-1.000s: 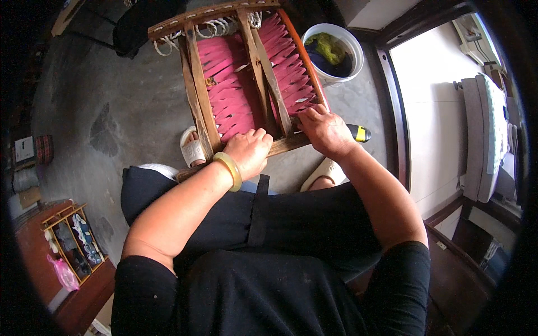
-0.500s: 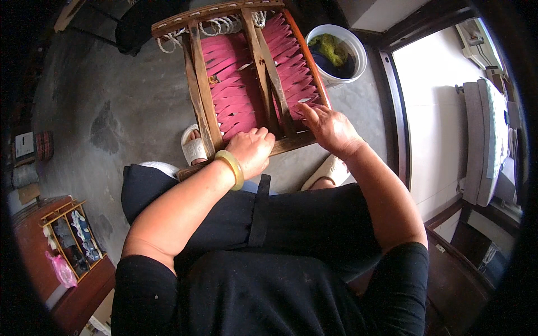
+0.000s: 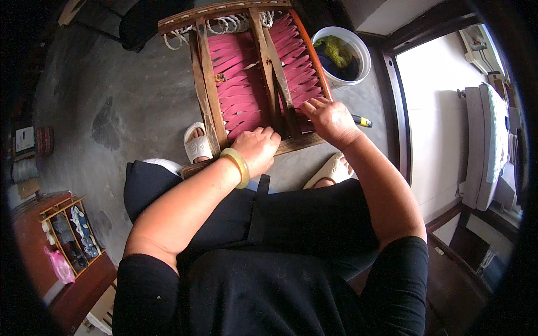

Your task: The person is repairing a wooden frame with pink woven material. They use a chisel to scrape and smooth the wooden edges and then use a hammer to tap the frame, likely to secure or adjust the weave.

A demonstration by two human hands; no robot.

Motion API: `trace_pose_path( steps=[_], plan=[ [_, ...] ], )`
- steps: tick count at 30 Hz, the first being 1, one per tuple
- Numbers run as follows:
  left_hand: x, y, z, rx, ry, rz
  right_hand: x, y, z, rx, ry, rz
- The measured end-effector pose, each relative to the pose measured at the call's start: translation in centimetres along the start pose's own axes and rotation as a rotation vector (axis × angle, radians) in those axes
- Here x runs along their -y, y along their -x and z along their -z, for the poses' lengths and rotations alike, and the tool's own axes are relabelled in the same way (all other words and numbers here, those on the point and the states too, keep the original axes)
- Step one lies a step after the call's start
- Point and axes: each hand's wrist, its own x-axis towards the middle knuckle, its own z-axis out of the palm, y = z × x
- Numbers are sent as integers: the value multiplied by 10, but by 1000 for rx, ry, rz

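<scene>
A wooden frame leans in front of my knees, criss-crossed with pinkish-red strips and fitted with bare wooden bars. My left hand, a pale bangle on its wrist, is closed over the frame's near rail, its fingertips bent down over the inner edge. At the near right corner, against the strips, my right hand has its fingers bent and drawn together; what they pinch is hidden. Beside that hand, a tool with a black and yellow handle shows, partly covered by the hand.
White rope loops along the far rail. A white bucket with green netting stands right of the frame. My feet in pale slippers flank it on the grey floor. A doorway opens at right; a rack is at lower left.
The frame and bucket sit slightly farther right and higher in view. My right hand's fingers have bent inward, and the yellow and black handle beside it has come into sight.
</scene>
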Motion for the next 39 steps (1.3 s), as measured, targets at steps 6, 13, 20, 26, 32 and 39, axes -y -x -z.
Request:
trace_pose_path(
  steps=[6,13,20,26,32,39],
  plan=[
    [0,0,4,41,16,13,4,21,-2,33,-37,133],
    [0,2,1,39,0,3,4,19,-4,-26,-44,95],
    [2,-1,-1,23,14,-8,3,-4,-5,-41,5,8],
    [3,0,-1,40,46,-10,-3,-1,-7,-14,-25,60],
    [4,0,5,90,40,-13,-1,24,0,56,-105,86],
    [2,-1,6,60,24,-4,-1,26,-2,-11,-80,82]
  ],
)
